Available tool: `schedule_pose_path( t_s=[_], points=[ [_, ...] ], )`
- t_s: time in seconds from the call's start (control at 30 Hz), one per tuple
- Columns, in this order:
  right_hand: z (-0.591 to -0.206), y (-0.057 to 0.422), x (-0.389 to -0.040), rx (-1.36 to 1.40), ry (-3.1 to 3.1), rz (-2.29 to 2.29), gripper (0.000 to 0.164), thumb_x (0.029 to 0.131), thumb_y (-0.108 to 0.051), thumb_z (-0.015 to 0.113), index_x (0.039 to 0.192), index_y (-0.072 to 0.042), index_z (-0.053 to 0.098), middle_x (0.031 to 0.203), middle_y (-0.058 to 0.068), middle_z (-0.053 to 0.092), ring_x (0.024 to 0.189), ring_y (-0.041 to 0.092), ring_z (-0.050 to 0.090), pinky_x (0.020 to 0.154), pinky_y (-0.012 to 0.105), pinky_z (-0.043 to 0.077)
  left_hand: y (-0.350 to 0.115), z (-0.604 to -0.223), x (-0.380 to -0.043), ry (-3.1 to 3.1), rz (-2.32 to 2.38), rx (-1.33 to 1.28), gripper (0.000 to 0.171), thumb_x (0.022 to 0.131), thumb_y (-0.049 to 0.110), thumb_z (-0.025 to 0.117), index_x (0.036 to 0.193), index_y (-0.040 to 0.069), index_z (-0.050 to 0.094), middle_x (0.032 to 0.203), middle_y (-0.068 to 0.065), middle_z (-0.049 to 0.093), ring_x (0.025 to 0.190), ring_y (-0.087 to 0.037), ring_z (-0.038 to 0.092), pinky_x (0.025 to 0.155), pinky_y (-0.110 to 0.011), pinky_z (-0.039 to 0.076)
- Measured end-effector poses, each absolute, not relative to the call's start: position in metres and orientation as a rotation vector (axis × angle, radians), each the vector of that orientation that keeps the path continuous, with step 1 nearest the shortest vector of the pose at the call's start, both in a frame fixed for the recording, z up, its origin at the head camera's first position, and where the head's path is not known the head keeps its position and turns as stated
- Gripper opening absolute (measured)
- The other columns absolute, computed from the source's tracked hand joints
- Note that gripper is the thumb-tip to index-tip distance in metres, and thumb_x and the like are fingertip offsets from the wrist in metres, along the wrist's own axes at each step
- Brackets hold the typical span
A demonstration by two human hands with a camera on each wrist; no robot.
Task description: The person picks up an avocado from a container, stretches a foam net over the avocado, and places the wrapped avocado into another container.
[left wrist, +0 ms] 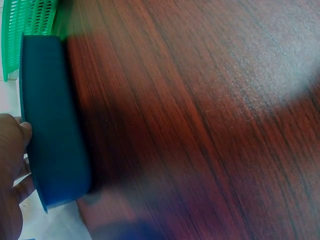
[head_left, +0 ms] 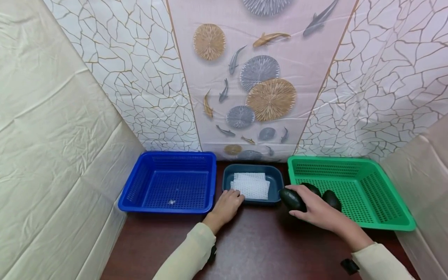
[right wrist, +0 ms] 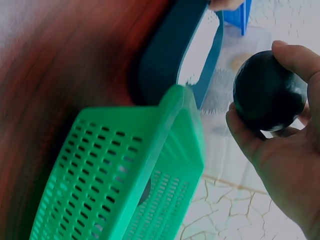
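Observation:
My right hand [head_left: 315, 208] grips a dark green avocado [head_left: 293, 200] between thumb and fingers, above the near left corner of the green basket [head_left: 376, 194]. The right wrist view shows the same avocado [right wrist: 267, 92] raised beyond the basket's rim. Behind the hand in the head view, two more avocados [head_left: 331, 200] lie in that basket, one partly hidden. My left hand [head_left: 227, 206] rests at the near left rim of a dark blue-green tray [head_left: 228, 173], its fingertips reaching over the edge beside white foam nets [head_left: 250, 189]. Whether those fingertips touch the nets cannot be seen.
To the left stands a blue basket [head_left: 168, 210] with a small white scrap [head_left: 171, 202] inside. Both baskets and the tray sit in a row on a dark wood table [head_left: 245, 245], against a patterned cloth backdrop [head_left: 231, 89]. Pale cloth walls flank both sides.

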State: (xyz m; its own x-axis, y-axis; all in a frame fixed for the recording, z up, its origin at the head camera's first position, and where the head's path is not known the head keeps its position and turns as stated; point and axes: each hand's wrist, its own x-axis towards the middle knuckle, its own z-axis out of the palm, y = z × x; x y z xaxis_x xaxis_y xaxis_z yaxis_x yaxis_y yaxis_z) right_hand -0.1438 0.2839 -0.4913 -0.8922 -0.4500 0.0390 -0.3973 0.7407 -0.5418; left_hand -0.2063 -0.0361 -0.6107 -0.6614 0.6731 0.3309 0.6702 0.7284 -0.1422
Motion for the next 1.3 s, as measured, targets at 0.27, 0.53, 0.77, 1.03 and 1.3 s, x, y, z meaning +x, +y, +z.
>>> schedule_pose_path(
  t_s=[0.27,0.53,0.77,1.03,1.3],
  points=[
    [-0.502,0.265,-0.136,-0.793,2.827,-0.805,0.072,0.093,-0.03,0.078,0.153,-0.018,0.041,0.147,0.009,0.051,0.124,0.024,0.058,0.091,0.042,0.055,-0.035,-0.611,-0.207,-2.571,0.031,-1.033,0.011,0.093,0.011,0.07,0.1,0.019,0.073,0.092,0.002,0.067,0.083,-0.018,0.062,0.063,-0.03,0.042],
    [-0.52,0.25,-0.13,-0.872,2.816,-0.68,0.074,0.091,-0.023,0.08,0.153,-0.013,0.042,0.145,0.012,0.05,0.126,0.029,0.058,0.092,0.046,0.055,-0.036,-0.613,-0.208,-2.572,0.058,-1.032,0.012,0.091,0.012,0.072,0.101,0.019,0.073,0.092,0.002,0.066,0.084,-0.017,0.062,0.064,-0.03,0.044],
    [-0.54,0.245,-0.125,-0.926,2.815,-0.576,0.075,0.089,-0.022,0.082,0.151,-0.01,0.044,0.143,0.014,0.051,0.126,0.033,0.057,0.097,0.051,0.053,-0.037,-0.611,-0.207,-2.583,0.03,-1.041,0.012,0.093,0.012,0.071,0.102,0.019,0.073,0.093,0.002,0.067,0.085,-0.018,0.062,0.064,-0.03,0.045],
    [-0.563,0.242,-0.123,-0.911,2.777,-0.555,0.073,0.088,-0.021,0.083,0.149,-0.007,0.046,0.14,0.015,0.053,0.125,0.033,0.057,0.096,0.051,0.053,-0.036,-0.61,-0.206,-2.593,0.033,-1.038,0.011,0.093,0.012,0.071,0.102,0.019,0.073,0.094,0.002,0.067,0.085,-0.018,0.062,0.065,-0.03,0.045],
    [-0.582,0.243,-0.124,-0.76,2.73,-0.61,0.07,0.089,-0.021,0.082,0.148,-0.008,0.047,0.139,0.013,0.052,0.124,0.03,0.056,0.096,0.051,0.052,-0.036,-0.611,-0.206,-2.587,0.018,-1.04,0.013,0.093,0.012,0.072,0.103,0.019,0.073,0.094,0.002,0.067,0.086,-0.017,0.062,0.066,-0.03,0.045]
  ],
)
